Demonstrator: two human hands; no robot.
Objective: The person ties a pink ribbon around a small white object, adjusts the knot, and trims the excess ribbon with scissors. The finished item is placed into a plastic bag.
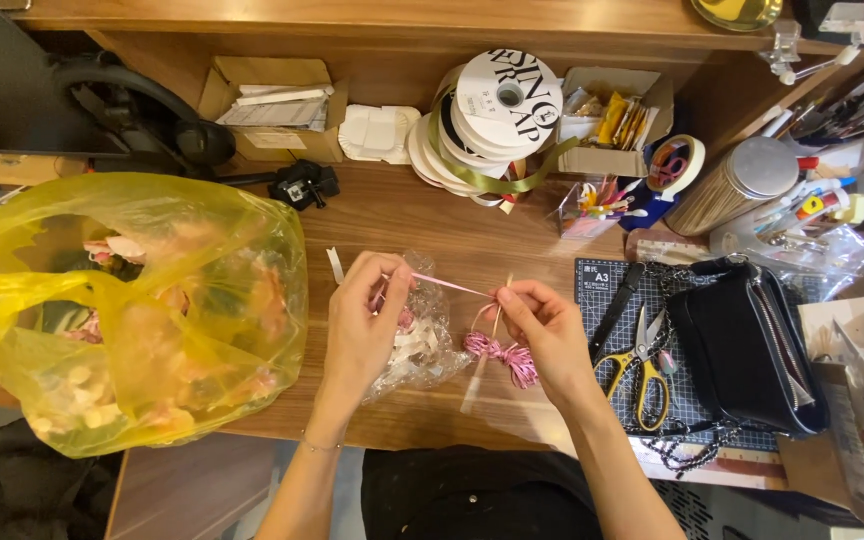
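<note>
My left hand pinches one end of a thin pink string above a small clear plastic bag of pale bits. My right hand pinches the other end, so the string runs taut between the two hands. Beside the right hand's fingers on the wooden desk lies a small bundle of pink raffia, with a pale stick crossing it.
A big yellow plastic bag fills the desk's left side. Ribbon spools and cardboard boxes stand at the back. Yellow-handled scissors and a black bag with a chain lie on a dark cutting mat at right.
</note>
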